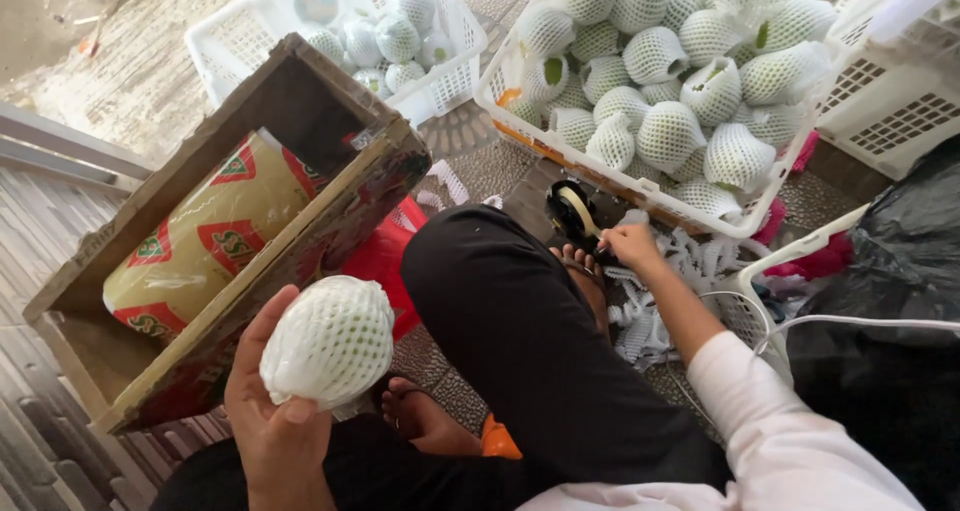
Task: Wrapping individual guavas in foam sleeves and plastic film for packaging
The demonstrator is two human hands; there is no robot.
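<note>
netted fruit (330,343) in left hand (275,416), right hand (628,243) apart

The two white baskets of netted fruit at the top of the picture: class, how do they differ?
The right basket is heaped above its rim with netted fruit; the left basket holds a few fruits, low at its far end. The right one looks closer and larger in view. Both are white, perforated plastic.

L hand (275,411) gripping netted fruit (330,341), R hand (630,243) on tape dispenser (575,216)
</note>
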